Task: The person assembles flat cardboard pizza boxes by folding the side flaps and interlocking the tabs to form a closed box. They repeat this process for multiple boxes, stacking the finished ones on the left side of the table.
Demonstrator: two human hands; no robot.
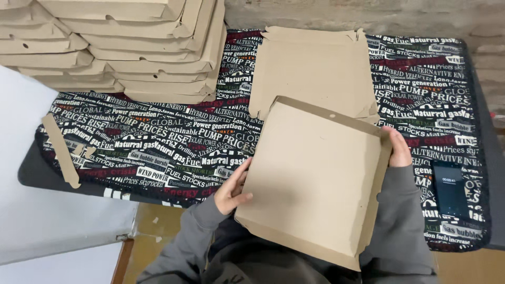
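Two hands hold one half-folded cardboard box (315,179) in the lower middle of the frame, tilted up off the bench (31,168) and over the person's lap: the left hand (233,190) has its fingers curled around the box's left edge, the right hand (398,148) has its fingers closed over the upper right corner, where a side wall stands up. The grip is only at two edges, so the likeliest slip, as I judge it, is the thin board bowing or twisting between the hands — a raised wall could spring flat again, or a tab at the corner could crease or tear if the right fingers press too hard. The low corner of the box hangs near the person's grey sleeves, which could catch it. Just beyond the held box, in the upper middle, a flat unfolded blank (310,71) lies on the printed black cloth (173,142), touching or lying just under the box's far edge; swinging the box down could push it askew. At the upper left a tall stack of finished boxes (121,47) leans a little and stands near enough that a wide sweep of the left elbow might nudge it. A dark phone (450,189) lies at the right, near the right forearm, and could be knocked off the edge. Loose cardboard strips (60,150) lie at the far left, well apart from the hands — no hindrance.
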